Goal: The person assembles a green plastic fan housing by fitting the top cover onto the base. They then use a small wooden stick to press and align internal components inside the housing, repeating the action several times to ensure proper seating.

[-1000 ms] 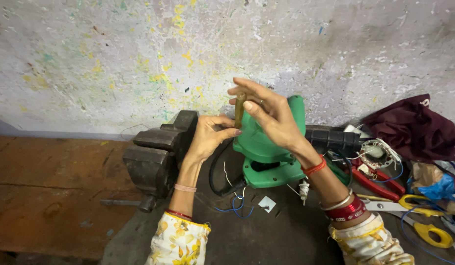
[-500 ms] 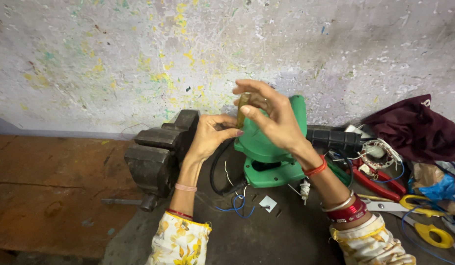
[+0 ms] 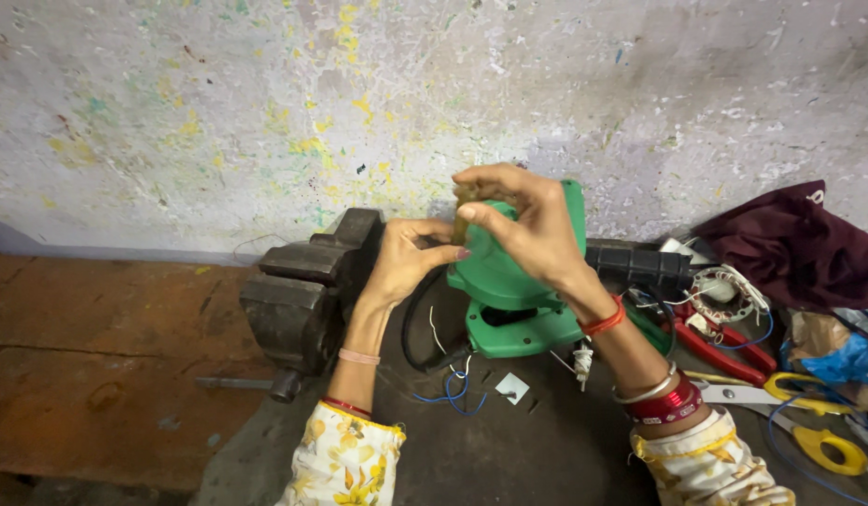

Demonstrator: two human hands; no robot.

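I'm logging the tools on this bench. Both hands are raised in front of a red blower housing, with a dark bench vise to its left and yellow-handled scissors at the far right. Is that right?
Not quite: the blower housing is green, not red, as the head view shows. The rest holds: the left hand and right hand are raised in front of it, the dark bench vise sits to its left, and the yellow-handled scissors lie at the far right.

Left hand: thin pink band at wrist, red bangle below, cream sleeve w/ yellow floral print. Right hand: orange-red thread at wrist, silver bangle + stacked red bangles further up forearm, same floral sleeve. Painted nails.
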